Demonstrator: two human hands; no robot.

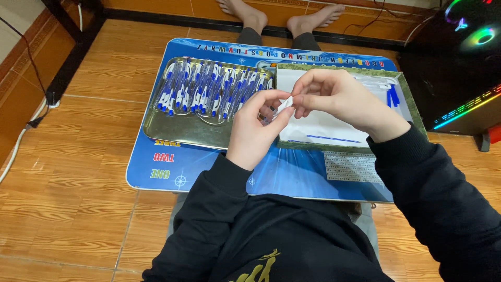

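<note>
Mostly hidden: hands (292, 112) pinch pen part (285, 103) (white).

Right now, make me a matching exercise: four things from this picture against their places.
Things:
1. metal tray
2. small white pen part
3. loose blue refill
4. blue lap table

Places:
A. across the person's legs
B. lying on the white sheet
C. pinched between the fingers of both hands
D. on the table's left half, full of pens

Pairs: 1-D, 2-C, 3-B, 4-A

Blue-and-white pens (209, 89), silver tray (172, 133), blue table (292, 180)
</note>
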